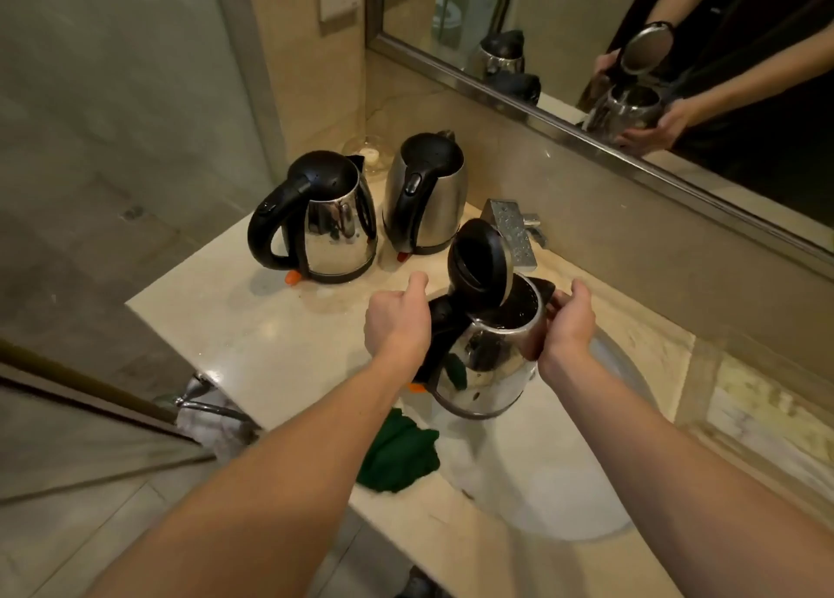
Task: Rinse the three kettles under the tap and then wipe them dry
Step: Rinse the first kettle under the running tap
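Fingers of left hand (pixel 397 322) clamp kettle (pixel 492 362) handle, right hand (pixel 568 326) grips its spout side; keep lid (pixel 480 259) up, mouth below tap (pixel 514 231)

Two closed kettles (pixel 316 218) (pixel 426 195) are crowding the counter (pixel 252 326) at eleven o'clock, standing just beside each other. The tap (pixel 512 231) is blocking twelve o'clock, right behind the held kettle (pixel 489 349) with its raised lid. A green cloth (pixel 397 453) is lying at six. Bare counter is staying passable at nine, and open basin (pixel 564 484) at five.
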The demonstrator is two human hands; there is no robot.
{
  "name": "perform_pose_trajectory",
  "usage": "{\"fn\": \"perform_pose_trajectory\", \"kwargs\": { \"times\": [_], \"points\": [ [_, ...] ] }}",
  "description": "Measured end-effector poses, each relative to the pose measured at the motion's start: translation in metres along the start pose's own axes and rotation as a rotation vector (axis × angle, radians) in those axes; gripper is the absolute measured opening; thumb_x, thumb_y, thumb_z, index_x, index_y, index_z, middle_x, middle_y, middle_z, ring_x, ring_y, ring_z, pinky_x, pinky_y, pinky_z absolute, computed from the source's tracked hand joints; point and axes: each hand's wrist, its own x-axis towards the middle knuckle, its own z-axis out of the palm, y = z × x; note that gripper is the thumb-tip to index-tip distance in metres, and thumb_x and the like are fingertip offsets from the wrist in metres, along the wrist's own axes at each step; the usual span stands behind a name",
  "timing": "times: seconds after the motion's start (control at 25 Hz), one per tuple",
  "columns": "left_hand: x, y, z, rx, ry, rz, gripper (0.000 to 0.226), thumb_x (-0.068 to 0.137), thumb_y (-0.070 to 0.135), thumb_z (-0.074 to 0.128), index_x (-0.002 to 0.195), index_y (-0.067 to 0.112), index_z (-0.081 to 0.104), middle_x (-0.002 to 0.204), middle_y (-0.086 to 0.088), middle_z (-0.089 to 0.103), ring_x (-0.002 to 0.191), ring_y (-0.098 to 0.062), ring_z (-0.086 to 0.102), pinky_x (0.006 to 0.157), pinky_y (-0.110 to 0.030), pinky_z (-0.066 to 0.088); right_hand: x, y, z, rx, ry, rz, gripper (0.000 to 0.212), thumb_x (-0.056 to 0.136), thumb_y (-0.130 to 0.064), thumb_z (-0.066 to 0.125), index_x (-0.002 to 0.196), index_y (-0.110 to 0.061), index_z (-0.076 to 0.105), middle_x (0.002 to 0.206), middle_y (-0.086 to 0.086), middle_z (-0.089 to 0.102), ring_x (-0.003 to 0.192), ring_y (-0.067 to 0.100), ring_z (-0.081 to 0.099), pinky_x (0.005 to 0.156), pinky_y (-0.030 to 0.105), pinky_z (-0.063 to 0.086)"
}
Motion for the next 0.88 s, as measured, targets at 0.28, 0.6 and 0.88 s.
{"fn": "perform_pose_trajectory", "kwargs": {
  "times": [0.28, 0.6, 0.88],
  "points": [
    [0.006, 0.019, -0.069, -0.028, 0.045, 0.053, 0.042, 0.09, 0.048, 0.057, 0.063, 0.015, 0.057, 0.069, -0.003, 0.061, 0.077, -0.025, 0.062, 0.083, -0.045, 0.054, -0.074, 0.012, 0.052, -0.269, -0.082, -0.274, 0.052, 0.101, -0.049, 0.032, 0.137, -0.017, 0.052, 0.129, -0.003, 0.059, 0.125, 0.016, 0.049, 0.1, 0.032, 0.033],
    [0.018, 0.022, -0.118, -0.002, 0.113, 0.122, 0.047, 0.091, 0.049, 0.053, 0.06, 0.013, 0.057, 0.068, -0.005, 0.063, 0.071, -0.023, 0.061, 0.066, -0.035, 0.045, -0.154, 0.027, 0.121, -0.534, -0.049, -0.925, 0.061, 0.096, -0.054, 0.026, 0.141, -0.017, 0.047, 0.141, -0.005, 0.05, 0.132, 0.01, 0.04, 0.112, 0.031, 0.029],
    [0.022, 0.018, -0.144, -0.041, 0.171, 0.091, 0.049, 0.095, 0.051, 0.042, 0.062, 0.015, 0.049, 0.069, -0.005, 0.057, 0.071, -0.024, 0.054, 0.077, -0.041, 0.046, -0.117, 0.034, 0.13, -0.851, 0.091, -0.648, 0.076, 0.096, -0.065, 0.016, 0.138, -0.012, 0.05, 0.142, 0.008, 0.051, 0.132, 0.027, 0.044, 0.111, 0.046, 0.032]
  ]
}}
